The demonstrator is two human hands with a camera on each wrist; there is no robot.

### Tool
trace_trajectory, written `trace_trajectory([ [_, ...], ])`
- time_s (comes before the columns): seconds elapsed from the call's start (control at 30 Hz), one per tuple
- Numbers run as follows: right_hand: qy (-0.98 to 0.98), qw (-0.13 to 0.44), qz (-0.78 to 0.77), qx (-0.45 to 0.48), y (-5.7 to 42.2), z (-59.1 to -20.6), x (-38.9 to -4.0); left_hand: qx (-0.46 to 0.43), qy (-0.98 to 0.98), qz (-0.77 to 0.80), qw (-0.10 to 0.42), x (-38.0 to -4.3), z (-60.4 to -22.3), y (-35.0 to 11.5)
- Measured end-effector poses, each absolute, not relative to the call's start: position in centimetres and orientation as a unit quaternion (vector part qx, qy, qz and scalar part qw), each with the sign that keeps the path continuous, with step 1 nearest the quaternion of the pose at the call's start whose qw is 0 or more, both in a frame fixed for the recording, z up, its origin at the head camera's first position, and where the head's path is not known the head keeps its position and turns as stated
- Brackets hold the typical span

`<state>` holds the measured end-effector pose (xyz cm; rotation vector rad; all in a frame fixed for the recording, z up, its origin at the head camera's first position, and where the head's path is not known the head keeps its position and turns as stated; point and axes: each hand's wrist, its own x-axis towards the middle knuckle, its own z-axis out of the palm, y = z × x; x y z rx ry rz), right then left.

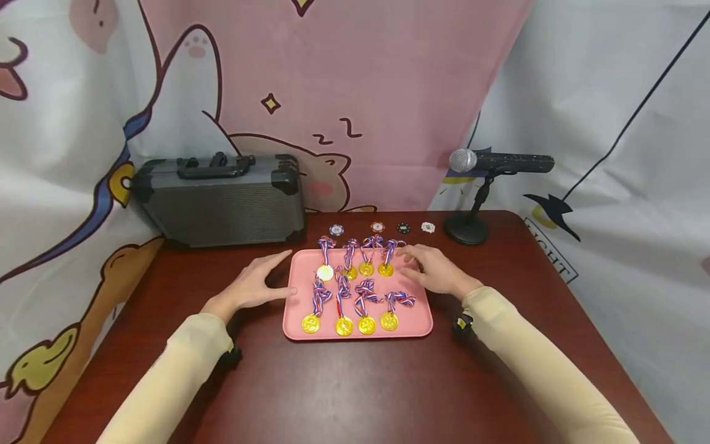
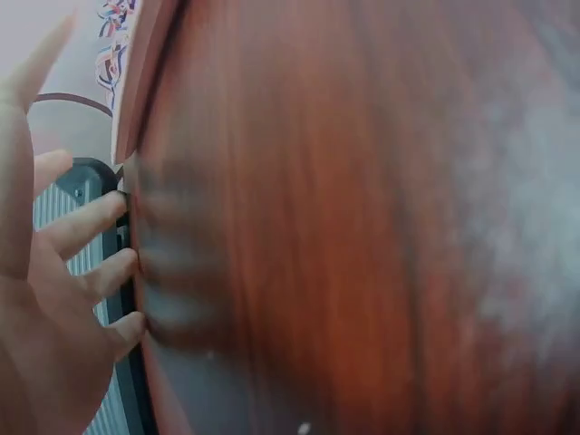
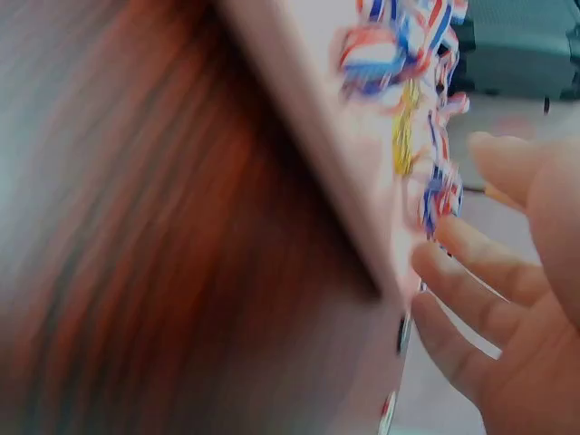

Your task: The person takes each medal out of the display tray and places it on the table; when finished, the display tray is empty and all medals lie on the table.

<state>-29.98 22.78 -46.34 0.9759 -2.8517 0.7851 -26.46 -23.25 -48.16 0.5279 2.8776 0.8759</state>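
A pink tray (image 1: 416, 317) lies on the dark wooden table and bears several gold medals (image 1: 367, 325) in two rows, with knotted red, white and blue ribbons (image 1: 320, 297). My left hand (image 1: 251, 285) is at the tray's left side, fingers spread, the thumb tip overlapping the rim. Over the tray's right rim reaches my right hand (image 1: 435, 269), its fingers loosely bent close to the back-row medal (image 1: 386, 269) at that end. Spread fingers (image 3: 462, 290) show beside the tray edge in the right wrist view, with nothing held between them.
A grey ribbed case (image 1: 227, 203) stands at the back left. A microphone (image 1: 501, 162) on a black round-based stand (image 1: 467, 228) is at the back right. Between them several poker chips (image 1: 403, 227) lie behind the tray. A printed cloth (image 1: 399, 105) hangs behind the table.
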Motion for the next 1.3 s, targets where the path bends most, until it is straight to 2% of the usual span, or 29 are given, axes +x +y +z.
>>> trace_trajectory([
  [0.23, -0.915, -0.048, 0.193, 0.35, 19.6, -46.6, -30.6, 0.204, 0.922, 0.327, 0.043, -26.6, -48.9, -23.0],
  [0.47, -0.938, -0.058, 0.124, 0.319, 18.1, -46.6, -30.9, 0.219, 0.905, 0.356, 0.083, -26.7, -49.4, -23.6],
  [0.77, -0.939, -0.074, 0.14, 0.304, 18.1, -45.9, -30.5, 0.217, 0.895, 0.375, 0.108, -27.2, -49.6, -24.2],
  [1.07, -0.924, -0.071, 0.25, 0.28, 19.5, -45.8, -31.0, 0.213, 0.89, 0.389, 0.11, -27.3, -49.8, -24.5],
  [1.3, -0.883, -0.072, 0.419, 0.198, 23.7, -44.1, -32.3, 0.216, 0.893, 0.38, 0.107, -27.4, -49.9, -24.4],
])
